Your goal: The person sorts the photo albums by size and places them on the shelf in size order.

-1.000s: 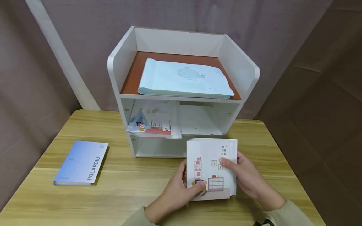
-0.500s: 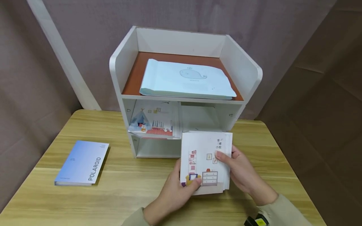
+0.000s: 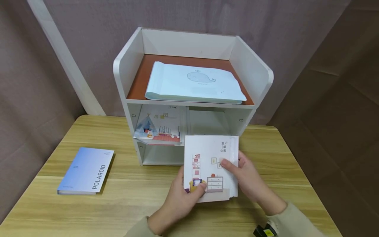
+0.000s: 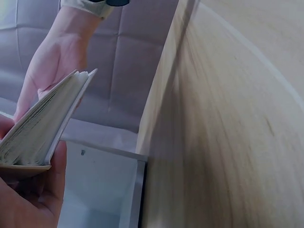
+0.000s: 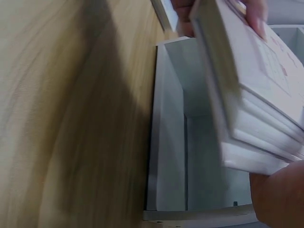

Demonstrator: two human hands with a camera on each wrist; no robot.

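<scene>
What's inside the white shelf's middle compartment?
A book showing a printed tent lies at the left. In the head view, the held book covers the front right; anything directly behind it cannot be seen.

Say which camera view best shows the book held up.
The head view: it shows the book almost whole, illustrated cover facing the camera. The left wrist view catches its page edges, cropped; the right wrist view, a close, cropped corner.

Shelf (image 3: 252,70) on table (image 3: 136,194) | 1 Polaroid book (image 3: 84,170) left | held book (image 3: 204,154) before
</scene>
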